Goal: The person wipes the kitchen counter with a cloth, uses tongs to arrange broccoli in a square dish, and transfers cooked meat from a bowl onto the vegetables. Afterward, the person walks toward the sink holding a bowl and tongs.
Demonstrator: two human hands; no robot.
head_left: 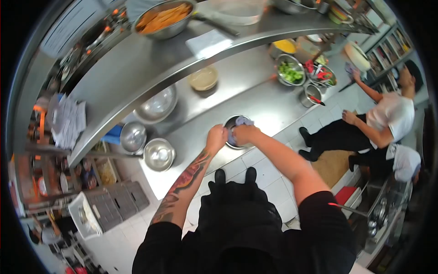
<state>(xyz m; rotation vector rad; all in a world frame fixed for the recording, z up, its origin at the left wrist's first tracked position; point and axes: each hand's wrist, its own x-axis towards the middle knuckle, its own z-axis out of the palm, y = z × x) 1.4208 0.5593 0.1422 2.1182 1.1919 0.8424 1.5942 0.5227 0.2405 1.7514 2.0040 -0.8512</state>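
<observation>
Left hand (218, 138): tattooed forearm angled up and inward, fingers curled at the bowl's left rim; exact grip cannot be told.
Right hand (245, 134): reaches in from the right, closed on a bluish cloth (245, 121).
Bowl (229, 122): frame centre, on the steel counter (196, 130).
Hard to see: bowl's inside and right fingertips, mostly covered.
</observation>
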